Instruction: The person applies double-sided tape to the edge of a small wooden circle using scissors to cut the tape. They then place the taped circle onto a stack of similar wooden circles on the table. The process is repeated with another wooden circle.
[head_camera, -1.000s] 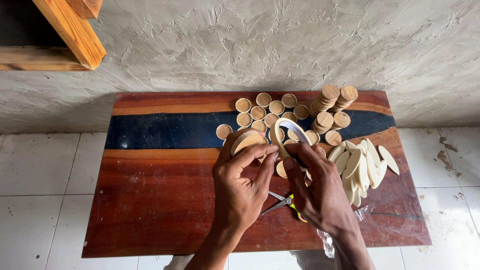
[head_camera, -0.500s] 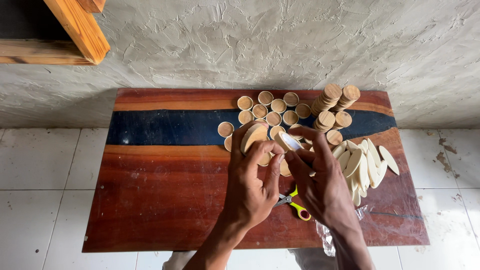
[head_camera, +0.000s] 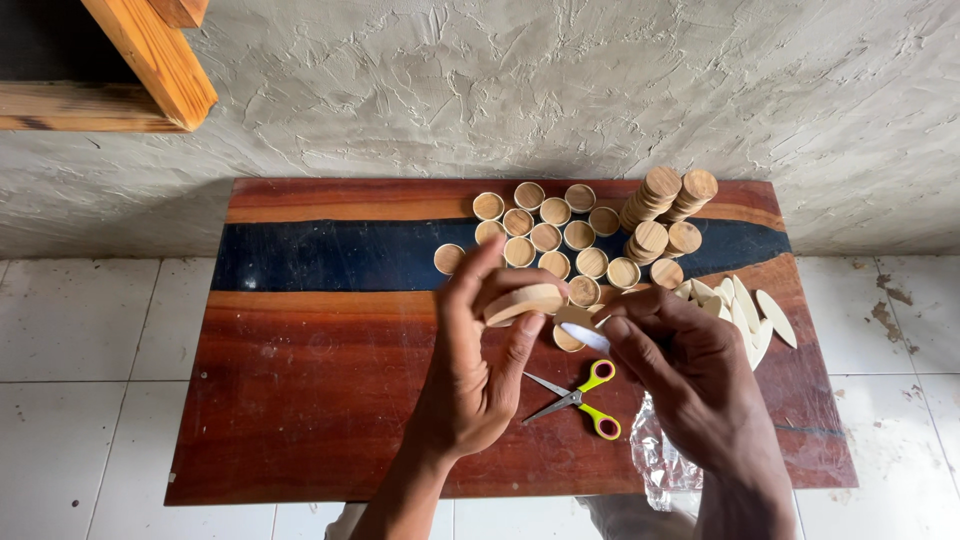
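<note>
My left hand (head_camera: 480, 370) grips a round wooden disc (head_camera: 523, 302) between thumb and fingers, held on edge above the table. My right hand (head_camera: 690, 385) pinches a thin white strip (head_camera: 586, 336) next to the disc's rim. Both hands hover over a reddish-brown wooden table (head_camera: 300, 400) with a dark blue band. Yellow-handled scissors (head_camera: 580, 398) lie open on the table just below my hands.
Several small round wooden cups (head_camera: 545, 237) cluster at the table's far side, with stacks of wooden discs (head_camera: 665, 210) to their right. Pale oval wooden pieces (head_camera: 755, 315) lie at the right edge. Clear plastic wrap (head_camera: 660, 460) sits near the front edge. A wooden beam (head_camera: 150, 60) hangs upper left.
The white strip, looped up above the disc a second ago, is now drawn down against the disc's rim. Both hands have shifted slightly and the disc has tilted on edge.
</note>
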